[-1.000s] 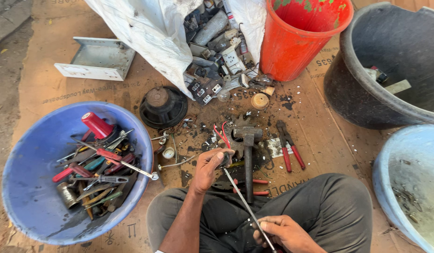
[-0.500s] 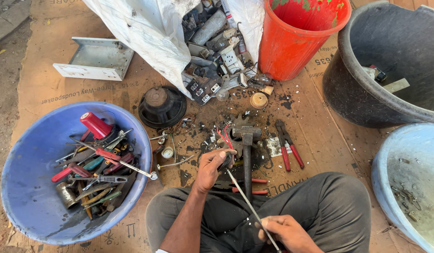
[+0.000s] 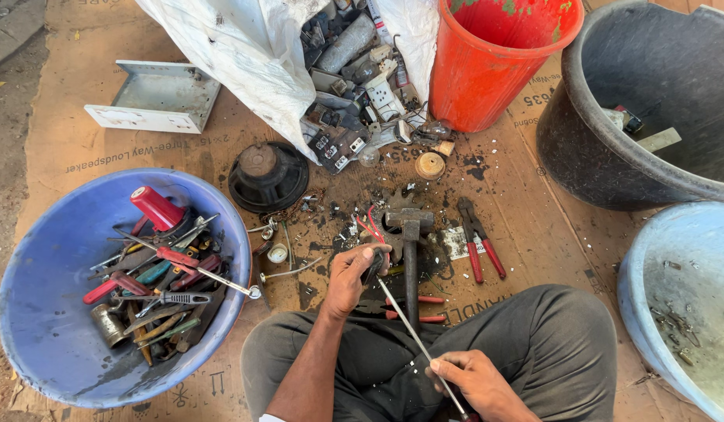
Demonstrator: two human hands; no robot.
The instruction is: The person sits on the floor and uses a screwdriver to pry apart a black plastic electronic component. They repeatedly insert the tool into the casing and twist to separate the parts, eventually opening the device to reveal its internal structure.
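Prying at a small dark part (image 3: 372,268), pinched between the fingers of the left hand (image 3: 348,279) at centre frame, with the tip of a long screwdriver (image 3: 415,338) gripped near its handle by the right hand (image 3: 473,380) at lower centre. Judged as the opening step on this scrap piece; next move likely calls for a steady pinch and controlled levering so the blade does not skid toward the fingers. Left to right: blue basin (image 3: 42,312) at lower left, filled with screwdrivers, pliers and a red-capped can; white metal bracket (image 3: 155,98) at upper left; black loudspeaker (image 3: 267,174) just right of the basin; white sack (image 3: 253,55) at upper centre, spilling switches and plugs; hammer (image 3: 410,250) lying head-up just right of the pinched part; red-handled pliers (image 3: 477,248) beside it; red bucket (image 3: 502,62) above; black tub (image 3: 635,109) at upper right; pale blue tub (image 3: 682,305) at lower right. Working surface: flattened brown cardboard (image 3: 81,148), stained and littered with small debris, laid over bare ground visible at far left. Seated cross-legged in grey trousers.
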